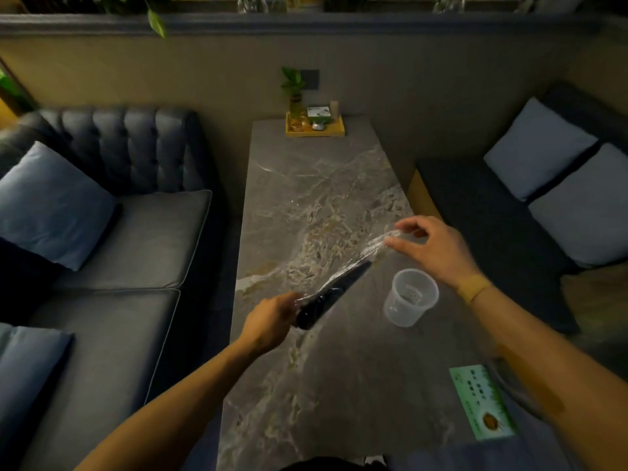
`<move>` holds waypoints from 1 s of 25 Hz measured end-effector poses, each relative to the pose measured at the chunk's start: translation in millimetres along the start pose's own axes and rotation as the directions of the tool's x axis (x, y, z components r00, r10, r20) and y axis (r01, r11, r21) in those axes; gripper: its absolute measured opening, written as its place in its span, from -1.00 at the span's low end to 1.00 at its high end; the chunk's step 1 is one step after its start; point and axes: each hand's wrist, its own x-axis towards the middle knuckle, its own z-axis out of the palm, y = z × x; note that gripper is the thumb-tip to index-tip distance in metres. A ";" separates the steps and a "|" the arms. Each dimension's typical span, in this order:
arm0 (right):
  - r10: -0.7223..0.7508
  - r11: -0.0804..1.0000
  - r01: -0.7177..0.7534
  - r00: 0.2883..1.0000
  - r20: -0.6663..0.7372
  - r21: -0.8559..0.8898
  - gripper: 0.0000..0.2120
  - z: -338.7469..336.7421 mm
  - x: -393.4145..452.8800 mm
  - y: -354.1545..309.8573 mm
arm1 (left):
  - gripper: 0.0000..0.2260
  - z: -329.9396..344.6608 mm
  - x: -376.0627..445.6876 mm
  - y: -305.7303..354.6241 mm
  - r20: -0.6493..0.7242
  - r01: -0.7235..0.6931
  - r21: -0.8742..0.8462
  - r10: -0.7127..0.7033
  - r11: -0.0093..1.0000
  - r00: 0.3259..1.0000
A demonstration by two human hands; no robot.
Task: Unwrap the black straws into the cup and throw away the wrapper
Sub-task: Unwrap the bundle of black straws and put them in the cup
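Note:
A bundle of black straws [334,292] in a clear plastic wrapper [375,246] is held above the marble table [306,185], slanting from lower left to upper right. My left hand [270,321] grips the bundle's near end. My right hand [431,246] pinches the empty far end of the wrapper between thumb and fingers. A clear plastic cup [409,297] stands upright on the table just below my right wrist, to the right of the straws. It holds nothing that I can make out.
A green printed card [482,402] lies at the table's near right. A yellow tray [315,129] with a small plant and containers sits at the far end. Dark sofas with cushions flank the table on the left [119,239] and right [509,205].

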 end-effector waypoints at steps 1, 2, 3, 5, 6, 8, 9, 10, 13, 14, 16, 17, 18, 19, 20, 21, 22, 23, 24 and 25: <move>0.019 1.000 -0.019 1.000 -0.002 -0.005 -0.61 0.8 -1.0 -0.3 | -0.74 -1.2 1.1 -3.7 0.010 -0.013 0.003 0.013 1.000 1.000; 0.035 0.999 -0.035 0.999 0.005 -0.016 -0.60 0.8 -2.4 -0.8 | -0.74 -1.4 1.6 -6.6 0.022 -0.028 0.012 0.028 1.000 0.999; 0.042 0.999 -0.041 0.999 0.023 -0.033 -0.62 0.8 -4.1 -1.0 | -0.74 -1.3 2.0 -7.9 0.033 -0.042 0.021 0.041 0.999 0.999; 0.009 0.997 -0.004 0.998 0.060 -0.076 -0.69 1.5 -6.6 -1.8 | -0.75 -0.2 3.5 -8.2 0.054 -0.056 0.034 0.054 0.998 0.997; -0.020 0.996 0.025 0.998 0.068 -0.082 -0.74 1.7 -6.4 -2.7 | -0.75 0.6 4.8 -7.9 0.063 -0.051 0.036 0.049 0.998 0.997; -0.041 0.999 0.041 0.998 0.054 0.000 -0.80 -0.8 -2.6 -2.9 | -0.77 2.4 7.3 -6.1 0.085 -0.046 0.031 0.043 0.998 0.995; -0.020 0.997 0.016 0.999 0.046 0.078 -0.80 -4.3 0.4 -1.7 | -0.78 3.5 8.4 -4.4 0.092 -0.049 0.023 0.047 0.999 0.995; 0.006 0.988 -0.013 0.999 0.044 0.153 -0.79 -7.7 3.7 -0.1 | -0.80 4.2 9.2 -3.5 0.092 -0.053 0.005 0.053 0.999 0.994; 0.042 0.965 -0.054 0.998 0.053 0.257 -0.81 -13.8 10.4 8.9 | -0.85 6.3 8.3 -4.5 0.049 -0.062 -0.119 0.068 0.991 0.996; 0.044 0.961 -0.056 0.998 0.049 0.270 -0.81 -15.2 11.6 13.4 | -0.87 8.1 6.8 -4.7 0.024 -0.054 -0.171 0.059 0.984 0.998; 0.061 0.945 -0.069 0.998 0.034 0.319 -0.82 -16.6 13.2 22.7 | -0.89 11.7 2.9 -6.5 -0.049 -0.019 -0.302 0.004 0.953 0.999; 0.076 0.931 -0.082 0.997 0.030 0.356 -0.82 -17.6 13.9 27.8 | -0.83 14.1 0.9 -8.9 -0.088 0.009 -0.381 -0.046 0.925 0.995; 0.091 0.915 -0.096 0.995 0.031 0.391 -0.82 -18.7 14.7 32.6 | -0.79 16.3 -1.3 -12.0 -0.115 0.041 -0.470 -0.107 0.882 0.988; 0.103 0.903 -0.111 0.994 0.041 0.414 -0.82 -19.8 15.3 37.4 | -0.79 18.1 -3.4 -14.6 -0.130 0.071 -0.556 -0.172 0.828 0.977; 0.110 0.897 -0.123 0.992 0.055 0.424 -0.82 -20.1 15.6 41.7 | -0.81 18.9 -5.8 -16.6 -0.139 0.092 -0.628 -0.227 0.773 0.964; 0.115 0.896 -0.132 0.991 0.066 0.424 -0.83 -19.7 15.6 45.2 | -0.84 18.7 -7.1 -17.9 -0.151 0.099 -0.680 -0.270 0.727 0.951; 0.126 0.894 -0.144 0.990 0.070 0.425 -0.84 -19.1 15.8 48.6 | -0.86 17.7 -6.9 -18.6 -0.165 0.094 -0.717 -0.299 0.691 0.940; 0.148 0.887 -0.164 0.986 0.071 0.432 -0.87 -18.4 16.2 52.0 | -0.87 15.3 -5.4 -18.6 -0.182 0.084 -0.740 -0.318 0.667 0.930; 0.178 0.875 -0.193 0.981 0.076 0.444 -0.88 -18.4 16.4 56.3 | -0.88 12.3 -2.4 -17.8 -0.200 0.071 -0.756 -0.333 0.650 0.922; 0.206 0.863 -0.222 0.975 0.085 0.453 -0.89 -18.8 16.2 60.8 | -0.89 7.9 1.3 -16.7 -0.218 0.058 -0.765 -0.342 0.642 0.914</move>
